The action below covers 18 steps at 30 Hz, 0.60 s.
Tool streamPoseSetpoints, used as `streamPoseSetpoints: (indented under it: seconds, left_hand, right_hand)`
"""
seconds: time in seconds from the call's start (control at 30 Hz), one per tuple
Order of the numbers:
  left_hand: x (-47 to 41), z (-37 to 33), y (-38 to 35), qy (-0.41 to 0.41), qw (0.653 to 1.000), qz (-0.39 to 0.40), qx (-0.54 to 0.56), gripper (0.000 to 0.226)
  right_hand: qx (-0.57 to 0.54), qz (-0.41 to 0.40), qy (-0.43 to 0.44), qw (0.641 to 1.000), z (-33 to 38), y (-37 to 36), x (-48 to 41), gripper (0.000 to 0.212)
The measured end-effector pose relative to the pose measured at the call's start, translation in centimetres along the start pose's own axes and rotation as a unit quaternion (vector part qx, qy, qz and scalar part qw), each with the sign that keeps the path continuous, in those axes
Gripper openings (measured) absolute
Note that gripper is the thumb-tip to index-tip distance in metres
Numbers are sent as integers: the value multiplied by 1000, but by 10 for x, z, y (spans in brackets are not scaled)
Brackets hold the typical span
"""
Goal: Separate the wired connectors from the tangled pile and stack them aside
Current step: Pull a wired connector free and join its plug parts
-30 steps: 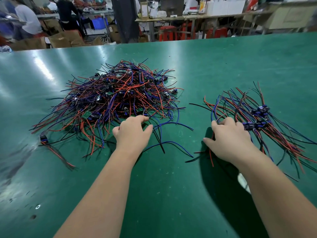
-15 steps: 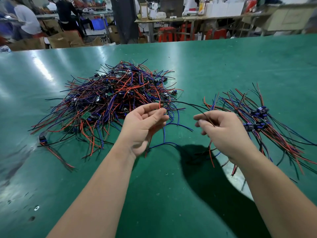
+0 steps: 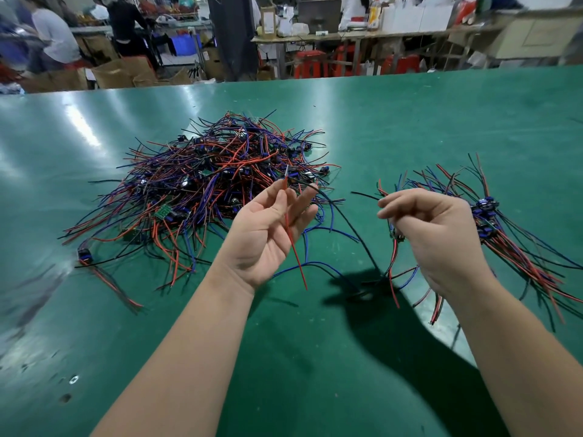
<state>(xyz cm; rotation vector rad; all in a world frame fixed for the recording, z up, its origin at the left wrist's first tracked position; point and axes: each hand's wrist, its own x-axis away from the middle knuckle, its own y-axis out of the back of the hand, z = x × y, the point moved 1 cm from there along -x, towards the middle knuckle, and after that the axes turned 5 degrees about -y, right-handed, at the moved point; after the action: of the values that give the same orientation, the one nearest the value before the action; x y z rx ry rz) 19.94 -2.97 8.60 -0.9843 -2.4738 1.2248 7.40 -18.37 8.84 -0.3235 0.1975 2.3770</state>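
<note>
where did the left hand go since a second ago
Yes: the left hand rose off the table by the tangled pile, palm up, pinching a red wire.

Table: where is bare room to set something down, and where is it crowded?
Bare: the far table behind the tangled pile and the stack, and the near strip between the forearms. Crowded: the gap between them, where loose wires trail and the left hand and right hand hold wires.

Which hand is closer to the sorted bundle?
Right. The right hand, gripping wires, is beside the bundle; the left hand, pinching a red wire, is farther, by the big pile.
</note>
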Motion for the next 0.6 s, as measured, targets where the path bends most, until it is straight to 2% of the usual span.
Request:
streamPoseSetpoints:
  seconds: [0.07, 0.13, 0.2, 0.27, 0.33, 0.4, 0.5, 0.6]
  left_hand:
    - [3, 0, -4, 23, 999, 27, 9, 12]
    - [6, 2, -9, 50, 998, 45, 15, 20]
    - [9, 6, -15, 81, 995, 57, 0, 23]
    - [14, 14, -20, 114, 991, 68, -32, 19]
    - [20, 22, -23, 147, 983, 90, -68, 14]
    - [25, 31, -23, 179, 972, 114, -103, 10]
    - [28, 37, -24, 213, 962, 118, -122, 8]
    - [27, 34, -27, 224, 957, 116, -145, 17]
  right_hand:
    - [-3, 12, -35, 999, 1, 0, 0, 48]
    - [-26, 84, -82, 993, 2, -4, 4, 39]
    - [-93, 168, -130, 973, 4, -11, 9, 18]
    - [-178, 193, -159, 952, 5, -16, 12, 25]
    - [-234, 163, -160, 945, 7, -16, 11, 29]
    - [-252, 119, -160, 947, 8, -13, 9, 24]
    - [-208, 79, -157, 962, 9, -7, 5, 15]
    - [-168, 64, -147, 973, 7, -6, 3, 13]
